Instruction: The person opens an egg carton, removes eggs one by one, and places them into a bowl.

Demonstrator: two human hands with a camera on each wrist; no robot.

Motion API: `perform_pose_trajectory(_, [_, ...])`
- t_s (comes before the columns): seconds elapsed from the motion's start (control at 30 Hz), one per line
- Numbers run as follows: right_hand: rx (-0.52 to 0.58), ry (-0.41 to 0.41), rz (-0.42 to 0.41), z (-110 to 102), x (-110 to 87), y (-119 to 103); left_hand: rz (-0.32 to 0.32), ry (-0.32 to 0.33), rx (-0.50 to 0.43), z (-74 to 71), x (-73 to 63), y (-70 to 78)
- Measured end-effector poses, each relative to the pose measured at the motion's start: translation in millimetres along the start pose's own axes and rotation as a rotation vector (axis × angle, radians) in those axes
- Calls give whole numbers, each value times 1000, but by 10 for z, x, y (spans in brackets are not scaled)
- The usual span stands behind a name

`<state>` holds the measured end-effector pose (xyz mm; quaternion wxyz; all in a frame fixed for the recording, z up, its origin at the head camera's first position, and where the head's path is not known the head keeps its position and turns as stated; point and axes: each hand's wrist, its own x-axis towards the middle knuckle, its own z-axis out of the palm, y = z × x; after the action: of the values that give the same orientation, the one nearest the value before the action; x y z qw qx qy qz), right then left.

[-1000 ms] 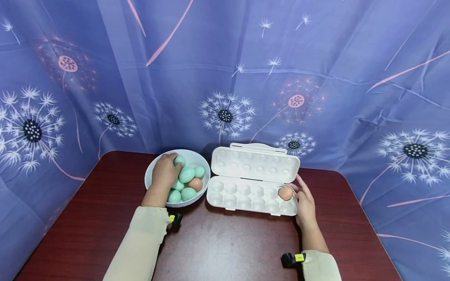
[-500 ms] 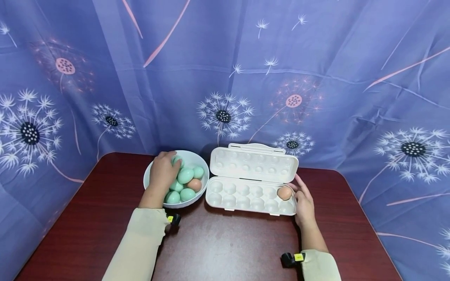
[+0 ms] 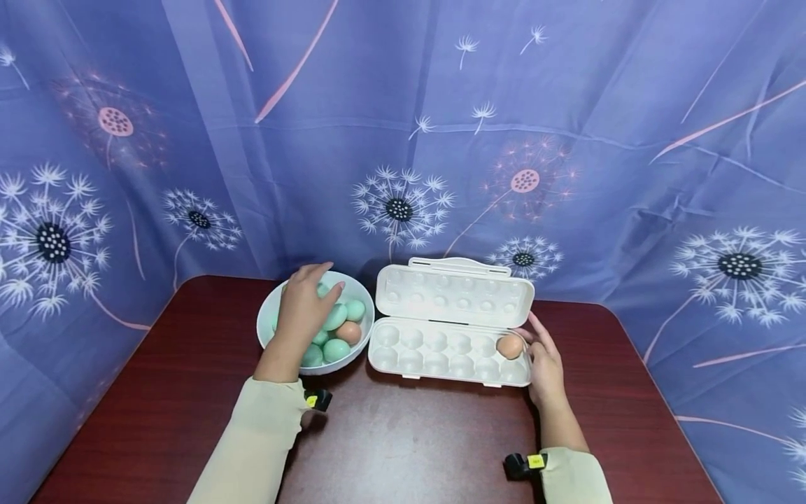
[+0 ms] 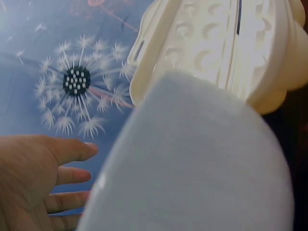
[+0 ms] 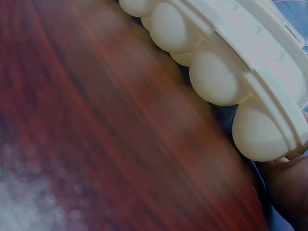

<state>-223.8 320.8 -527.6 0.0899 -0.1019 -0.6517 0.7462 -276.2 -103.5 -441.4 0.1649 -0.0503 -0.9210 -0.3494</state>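
In the head view my left hand point(image 3: 302, 306) is over the white bowl point(image 3: 362, 285), its fingers spread above the pale green eggs point(image 3: 336, 350). The left wrist view shows the same hand point(image 4: 43, 178) with nothing between its fingers, beside the blurred bowl wall point(image 4: 192, 159). A brown egg point(image 3: 349, 332) lies among the green ones; my hand hides part of the pile. My right hand point(image 3: 546, 367) holds the right end of an opened white egg carton point(image 3: 441, 323). One brown egg point(image 3: 511, 346) sits in the back row's rightmost cup of that carton.
Both containers stand side by side at the back of the dark red wooden table point(image 3: 403, 434). A blue dandelion-print curtain point(image 3: 315, 175) hangs right behind them. The carton's lid point(image 3: 456, 294) leans back toward it.
My left hand was low against a green egg at the bowl's back. Now it is raised slightly and shifted right, with its fingers spread apart. The right hand and carton stay put.
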Motion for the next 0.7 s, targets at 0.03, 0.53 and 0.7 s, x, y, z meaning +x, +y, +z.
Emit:
perform_pose_trajectory(0.03, [-2, 0, 2, 12, -20, -24, 6, -4, -2, 5, -10, 30])
perform_pose_trajectory(0.53, [-13, -2, 19, 8, -58, -65, 220, -86, -63, 361, -197, 512])
perform_pose_trajectory(0.7, [-7, 2, 36, 22, -59, -79, 334, -128, -76, 498, -230, 633])
